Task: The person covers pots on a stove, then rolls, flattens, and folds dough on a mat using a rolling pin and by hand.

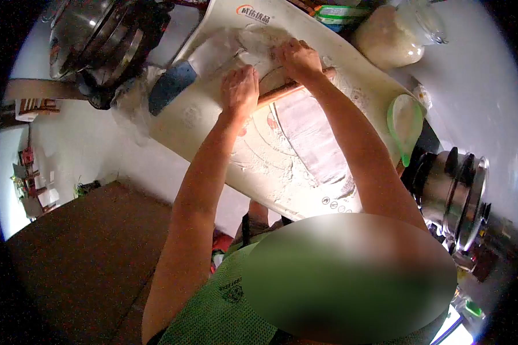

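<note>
- I see the left hand (241, 89) and right hand (300, 59) curled; hidden fingertips, so I can't tell what they pinch.
- Round wooden rolling pin (278, 95) runs from left hand to right wrist.
- Flat, pale dough (311, 135) lies near it on the floury mat (181, 129).
- A blur hides some green shirt (213, 313).

this is a kitchen: a floured mat (178, 127) with a rolling pin (279, 95) on it, a glass jar (388, 43) just beside the mat's far right edge, a metal pot (443, 181) to its right, dark cookware (98, 43) beyond its far left corner.
</note>
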`<state>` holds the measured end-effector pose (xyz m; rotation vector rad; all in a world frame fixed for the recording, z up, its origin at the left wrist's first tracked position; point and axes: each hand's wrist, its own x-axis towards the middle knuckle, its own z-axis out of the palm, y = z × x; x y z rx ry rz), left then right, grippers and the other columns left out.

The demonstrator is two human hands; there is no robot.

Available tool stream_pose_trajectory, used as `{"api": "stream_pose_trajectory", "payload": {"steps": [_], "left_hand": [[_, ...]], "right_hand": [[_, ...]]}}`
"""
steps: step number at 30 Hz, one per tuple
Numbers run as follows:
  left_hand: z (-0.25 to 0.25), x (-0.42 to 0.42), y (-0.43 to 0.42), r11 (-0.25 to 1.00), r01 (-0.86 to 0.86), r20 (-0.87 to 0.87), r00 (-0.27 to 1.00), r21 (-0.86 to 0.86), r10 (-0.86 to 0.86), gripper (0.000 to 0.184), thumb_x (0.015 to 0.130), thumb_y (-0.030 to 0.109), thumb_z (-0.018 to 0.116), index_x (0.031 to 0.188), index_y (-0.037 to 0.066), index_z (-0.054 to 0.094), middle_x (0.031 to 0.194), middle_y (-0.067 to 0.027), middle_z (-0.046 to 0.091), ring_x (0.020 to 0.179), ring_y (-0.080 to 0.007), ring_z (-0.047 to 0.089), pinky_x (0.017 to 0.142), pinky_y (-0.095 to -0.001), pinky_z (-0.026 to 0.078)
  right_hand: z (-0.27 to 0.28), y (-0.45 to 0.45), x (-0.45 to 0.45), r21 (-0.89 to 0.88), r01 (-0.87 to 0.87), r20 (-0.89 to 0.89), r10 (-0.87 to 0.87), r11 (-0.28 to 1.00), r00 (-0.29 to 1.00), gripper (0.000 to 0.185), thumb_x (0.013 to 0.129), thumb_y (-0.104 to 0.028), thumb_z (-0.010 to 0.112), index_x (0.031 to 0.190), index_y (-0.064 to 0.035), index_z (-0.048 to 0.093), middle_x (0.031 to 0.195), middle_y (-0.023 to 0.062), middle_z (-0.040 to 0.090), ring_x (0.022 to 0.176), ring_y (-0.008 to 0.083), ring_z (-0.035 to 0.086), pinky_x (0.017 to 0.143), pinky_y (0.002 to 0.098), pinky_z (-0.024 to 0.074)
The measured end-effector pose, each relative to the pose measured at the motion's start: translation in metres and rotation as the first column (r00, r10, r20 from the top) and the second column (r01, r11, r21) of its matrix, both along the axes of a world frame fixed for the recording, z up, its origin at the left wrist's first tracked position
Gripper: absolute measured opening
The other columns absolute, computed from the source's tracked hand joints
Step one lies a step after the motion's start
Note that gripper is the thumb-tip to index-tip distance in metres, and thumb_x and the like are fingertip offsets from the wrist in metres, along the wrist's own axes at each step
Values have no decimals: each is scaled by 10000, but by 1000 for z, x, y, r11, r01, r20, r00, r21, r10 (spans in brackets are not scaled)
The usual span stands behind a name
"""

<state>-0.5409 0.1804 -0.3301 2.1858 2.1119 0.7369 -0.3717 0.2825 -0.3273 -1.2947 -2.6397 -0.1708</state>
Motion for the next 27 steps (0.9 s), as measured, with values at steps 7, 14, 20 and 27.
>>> {"api": "stream_pose_trajectory", "payload": {"steps": [7,14,20,27], "left_hand": [[-5,8,-25,978,86,39,995,189,-95,234,834,294,565,915,74,564,840,-126,589,807,-303,551,719,-430,426],[10,34,-60,995,102,54,993,7,-102,372,810,311,599,1055,37,543,1010,-182,542,924,-345,525,806,-455,422],[2,50,-12,929,368,150,922,-52,-357,311,754,281,636,937,36,581,878,-162,622,882,-342,576,774,-426,457],[15,38,20,776,542,392,823,-323,-411,173,752,224,614,791,56,605,756,-139,645,755,-340,616,674,-429,475]], "right_hand": [[-5,-43,20,-81,259,-235,-271,963,934,340,878,-343,502,1127,-112,498,1114,126,507,1058,318,486,806,449,484],[25,-154,69,-54,61,-154,-69,997,986,573,775,-313,642,1270,-121,427,1337,131,391,1236,328,366,1052,479,261],[19,-186,77,-85,51,-217,-69,995,974,369,828,-293,579,1139,-99,537,1176,143,501,1153,334,427,1008,496,304],[40,-220,73,-58,301,-320,-304,952,897,220,817,-165,588,1028,-105,576,989,105,532,984,286,495,932,438,389]]}}
